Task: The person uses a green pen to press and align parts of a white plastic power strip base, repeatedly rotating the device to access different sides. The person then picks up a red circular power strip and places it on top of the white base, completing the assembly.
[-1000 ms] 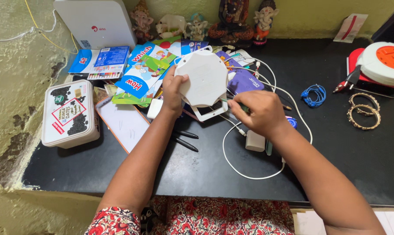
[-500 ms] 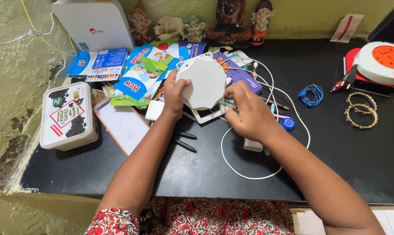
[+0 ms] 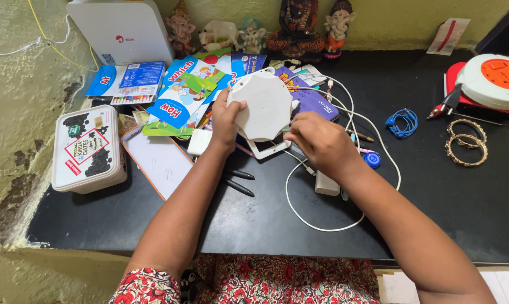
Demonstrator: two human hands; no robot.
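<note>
My left hand (image 3: 225, 123) grips the left edge of a white octagonal plastic device (image 3: 263, 107), held tilted above the black table (image 3: 153, 219). My right hand (image 3: 319, 144) is closed beside the device's lower right edge, pinching a thin green-handled tool whose tip shows near the device; most of the tool is hidden by my fingers. A white square frame piece (image 3: 269, 148) lies just under the device. A white cable (image 3: 322, 225) loops on the table below my right wrist, running to a white charger block (image 3: 326, 183).
Children's booklets (image 3: 178, 95) lie piled behind the device. A white food box (image 3: 88, 147) sits at left, a white router (image 3: 119, 31) and small figurines (image 3: 299, 28) at the back. A round extension reel (image 3: 493, 79), gold bangles (image 3: 467, 143), a blue cord (image 3: 403, 123) and black pens (image 3: 237, 181) lie around.
My right hand has moved up toward the device's lower right edge and stays there with the tool. The device has shifted slightly; my left hand keeps its grip.
</note>
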